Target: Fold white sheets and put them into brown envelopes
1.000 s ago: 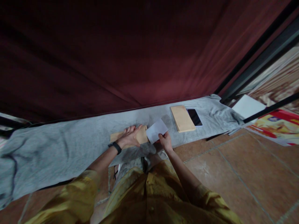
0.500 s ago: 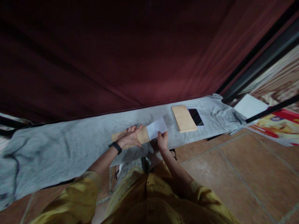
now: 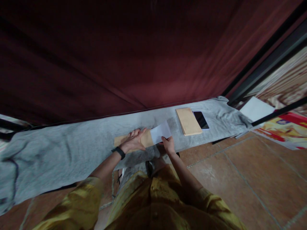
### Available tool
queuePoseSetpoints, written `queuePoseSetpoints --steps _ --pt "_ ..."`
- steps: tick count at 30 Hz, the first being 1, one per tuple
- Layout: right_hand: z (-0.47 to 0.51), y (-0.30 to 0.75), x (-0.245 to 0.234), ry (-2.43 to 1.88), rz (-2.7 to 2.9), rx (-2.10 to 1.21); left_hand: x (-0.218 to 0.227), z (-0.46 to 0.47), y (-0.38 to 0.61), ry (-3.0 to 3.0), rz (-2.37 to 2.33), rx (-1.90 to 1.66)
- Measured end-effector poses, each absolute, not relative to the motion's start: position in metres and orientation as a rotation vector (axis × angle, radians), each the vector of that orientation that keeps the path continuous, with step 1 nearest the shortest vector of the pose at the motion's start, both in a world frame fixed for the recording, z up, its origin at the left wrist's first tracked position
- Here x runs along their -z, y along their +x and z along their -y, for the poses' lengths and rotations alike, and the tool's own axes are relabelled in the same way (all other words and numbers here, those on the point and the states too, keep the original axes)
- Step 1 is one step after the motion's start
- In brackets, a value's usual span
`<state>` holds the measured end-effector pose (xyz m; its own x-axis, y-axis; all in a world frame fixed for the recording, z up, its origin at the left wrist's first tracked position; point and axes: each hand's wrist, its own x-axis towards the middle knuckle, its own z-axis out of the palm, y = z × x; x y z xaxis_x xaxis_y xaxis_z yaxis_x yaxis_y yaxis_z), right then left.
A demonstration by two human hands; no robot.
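Note:
My left hand lies spread over a tan paper envelope, pressing it on the grey cloth; a dark band is round that wrist. Out of the envelope's right end sticks a white sheet of paper. My right hand pinches the near right edge of this sheet between thumb and fingers. To the right, a stack of tan envelopes rests on the cloth, with a dark-screened phone beside it. How far the sheet reaches inside the envelope is hidden.
Grey cloth covers the long narrow surface. Behind it hangs a dark red curtain. At the right are a black metal frame, a white sheet or board and a colourful printed poster. Brown floor tiles lie below.
My right hand has shifted slightly right and down along the white sheet's edge. My left hand stays on the envelope, and the stack and phone have not moved.

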<state>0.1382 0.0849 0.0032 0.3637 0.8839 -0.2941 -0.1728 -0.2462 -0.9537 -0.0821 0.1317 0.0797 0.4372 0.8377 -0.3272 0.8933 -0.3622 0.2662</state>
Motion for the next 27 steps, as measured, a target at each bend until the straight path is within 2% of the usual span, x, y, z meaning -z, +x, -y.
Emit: queuePoseSetpoints --steps 14,20,24,27 --pt "-0.097 0.135 -0.013 -1.487 0.762 -1.366 -0.078 -0.130 -0.083 2.305 -1.470 0.203" --pt "-0.107 0.171 -0.023 -1.584 0.754 -1.176 -0.073 -0.127 -0.086 2.281 -1.480 0.149" --pt "-0.104 0.177 -0.024 -1.615 0.829 -1.150 -0.066 -0.121 -0.090 2.294 -1.511 0.034" --pt "-0.099 0.174 -0.021 -1.636 0.854 -1.135 -0.059 -0.108 -0.108 2.221 -1.719 -0.196"
